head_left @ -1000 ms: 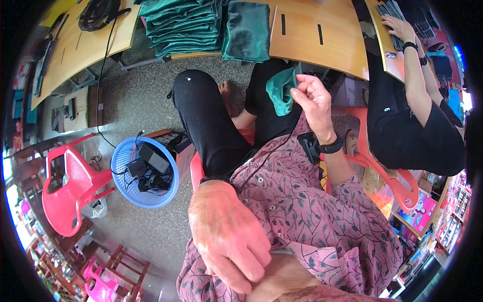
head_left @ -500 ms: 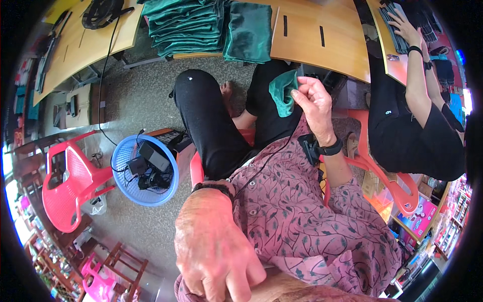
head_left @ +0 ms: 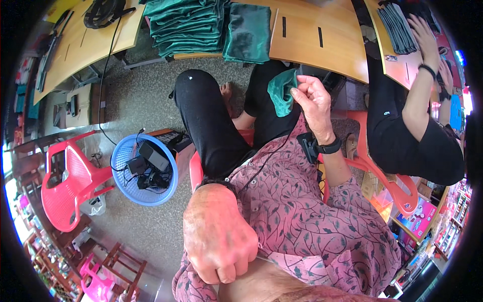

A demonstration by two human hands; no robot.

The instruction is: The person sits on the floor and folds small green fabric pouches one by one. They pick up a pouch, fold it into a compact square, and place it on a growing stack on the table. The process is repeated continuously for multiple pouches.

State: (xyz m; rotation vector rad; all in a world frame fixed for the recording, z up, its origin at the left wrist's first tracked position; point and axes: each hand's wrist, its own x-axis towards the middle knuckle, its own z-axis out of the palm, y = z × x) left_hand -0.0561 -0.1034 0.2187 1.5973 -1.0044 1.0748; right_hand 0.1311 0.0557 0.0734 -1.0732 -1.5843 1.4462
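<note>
My right hand [head_left: 313, 102] pinches a small green satin cloth [head_left: 283, 95] between thumb and fingers, over my right thigh. The cloth hangs curved and open like a little pouch. Up against my chest, by the open neck of my pink leaf-print shirt [head_left: 297, 211], my left hand [head_left: 216, 234] is closed with its fingers curled under. What those fingers hold, if anything, is hidden. Ahead on the table lie a tall stack of folded green satin pieces [head_left: 186, 30] and a lower green pile [head_left: 247, 32] beside it.
To the left stand a blue basket [head_left: 168, 194] holding dark electronic devices and a pink plastic chair [head_left: 75, 176]. The wooden table [head_left: 347, 45] spans the front. At right, another person [head_left: 417, 146] in black reaches past a stack of grey-green pieces [head_left: 397, 30].
My left hand has shifted slightly and its fingers have curled in more at the shirt neck. My right hand stays nearly still with the cloth. The other person's hands have moved off their stack.
</note>
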